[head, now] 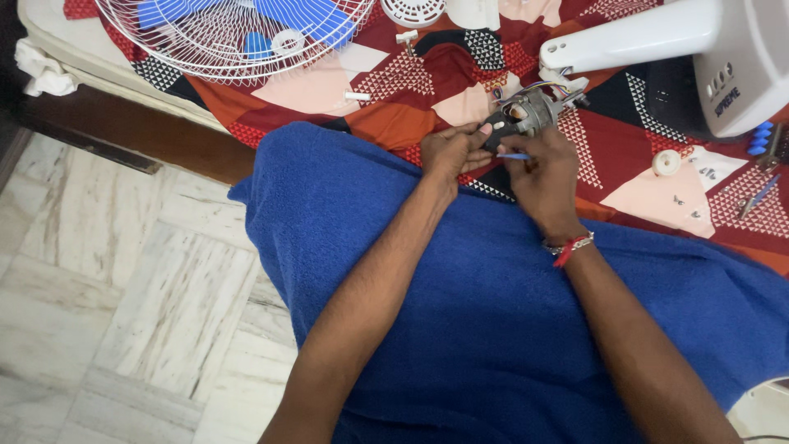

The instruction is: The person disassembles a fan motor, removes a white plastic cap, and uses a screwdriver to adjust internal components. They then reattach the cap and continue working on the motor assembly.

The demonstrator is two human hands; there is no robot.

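A small grey fan motor [526, 115] with coloured wires lies at the edge of a red patterned bedsheet [394, 90], still wired to the white fan body [657, 37]. My left hand [456, 150] grips the motor's dark near end. My right hand [544, 177] pinches a thin blue-handled tool [514, 156] just under the motor. A red thread band sits on my right wrist. A blue towel [460, 279] covers my lap under both forearms.
A white wire fan guard [238, 37] with blue blades lies at the top left of the bed. A round white cap [666, 162], small screws [686, 205] and blue-handled tools [760, 140] lie at the right. Marble floor [123, 304] spreads to the left.
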